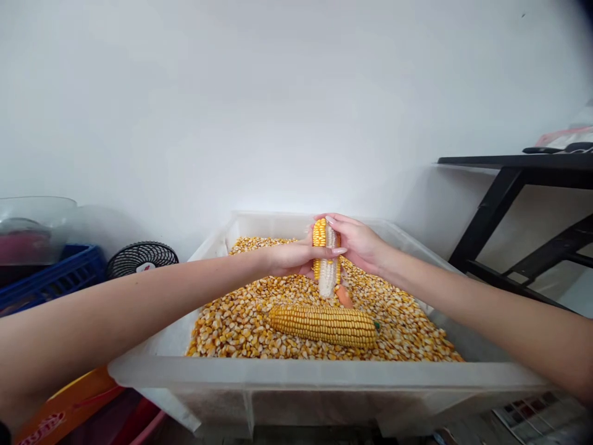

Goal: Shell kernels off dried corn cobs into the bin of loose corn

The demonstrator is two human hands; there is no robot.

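Both my hands hold one upright corn cob (327, 272) over a clear plastic bin (296, 374). The cob is partly stripped, with bare white core along its lower half and yellow kernels near the top. My left hand (291, 258) grips it from the left, thumb across the front. My right hand (359, 242) wraps it from the right, fingers over the top. Loose yellow kernels (241, 321) fill the bin. A whole unstripped cob (324, 324) lies on them in front, and a small orange piece (344, 296) sits just behind it.
A black fan (141, 258) stands left of the bin, beside a blue crate (50, 278) and a clear container (34, 225). An orange object (69, 405) lies at the lower left. A black table (523, 210) stands to the right. A white wall is behind.
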